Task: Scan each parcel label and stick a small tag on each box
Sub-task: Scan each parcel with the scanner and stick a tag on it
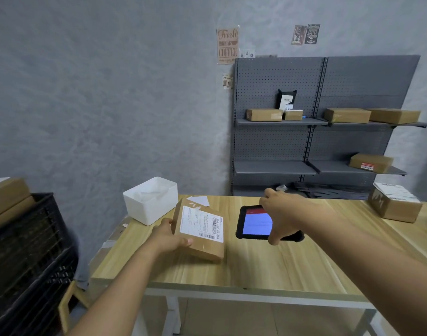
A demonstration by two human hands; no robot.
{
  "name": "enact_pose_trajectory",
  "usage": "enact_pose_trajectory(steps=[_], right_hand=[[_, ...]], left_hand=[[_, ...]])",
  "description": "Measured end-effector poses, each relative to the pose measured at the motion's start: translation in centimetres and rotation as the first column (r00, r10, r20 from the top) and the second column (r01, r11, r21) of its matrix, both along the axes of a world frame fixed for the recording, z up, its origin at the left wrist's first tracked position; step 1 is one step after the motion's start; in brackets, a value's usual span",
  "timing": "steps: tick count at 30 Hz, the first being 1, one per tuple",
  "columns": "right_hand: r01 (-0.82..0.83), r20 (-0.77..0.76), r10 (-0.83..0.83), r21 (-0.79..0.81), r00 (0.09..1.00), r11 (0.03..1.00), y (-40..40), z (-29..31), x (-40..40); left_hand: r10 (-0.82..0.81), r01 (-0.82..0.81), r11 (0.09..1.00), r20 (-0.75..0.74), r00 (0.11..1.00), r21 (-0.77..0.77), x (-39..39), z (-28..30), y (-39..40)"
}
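A brown parcel (200,235) is gripped at its left edge by the left hand (167,236), tilted up off the wooden table (268,265), white label (202,223) upward. A black scanner (256,223), just right, is clasped by the right hand (281,210).

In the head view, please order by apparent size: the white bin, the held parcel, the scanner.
1. white bin and held parcel: alike, cannot rank; the parcel is nearer.
2. scanner, partly hidden by the right hand.
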State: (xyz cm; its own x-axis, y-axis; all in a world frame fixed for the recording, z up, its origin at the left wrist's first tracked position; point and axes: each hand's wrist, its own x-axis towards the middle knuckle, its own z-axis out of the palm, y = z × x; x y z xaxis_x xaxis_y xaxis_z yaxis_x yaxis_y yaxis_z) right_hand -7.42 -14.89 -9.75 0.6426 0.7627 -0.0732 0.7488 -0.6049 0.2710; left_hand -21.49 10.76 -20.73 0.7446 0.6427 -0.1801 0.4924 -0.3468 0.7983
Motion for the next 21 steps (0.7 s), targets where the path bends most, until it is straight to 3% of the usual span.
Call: enact_pose_trajectory(steps=[6,13,16,21], right_hand=[[0.194,-0.285,-0.148,0.14,0.947,0.971,-0.2,-6.6,1.4],[0.377,-0.434,-0.277,0.161,0.857,0.912,0.3,-14.0,1.8],[0.433,-0.456,-0.31,0.193,0.834,0.881,1.1,-15.0,2.1],[0.423,-0.357,-0.35,0.15,0.866,0.893,2.6,-16.2,2.7]], left_hand=[[-0.051,0.045,0.996,-0.087,0.995,-0.073,-1.1,-1.7,-1.0],[-0.123,0.102,0.983,-0.137,0.983,-0.15,-1.5,-3.5,-1.2],[-0.136,0.105,0.978,-0.164,0.977,-0.182,-1.3,-3.7,-0.7],[-0.184,0.143,0.97,-0.211,0.96,-0.195,-0.4,-3.8,0.2]])
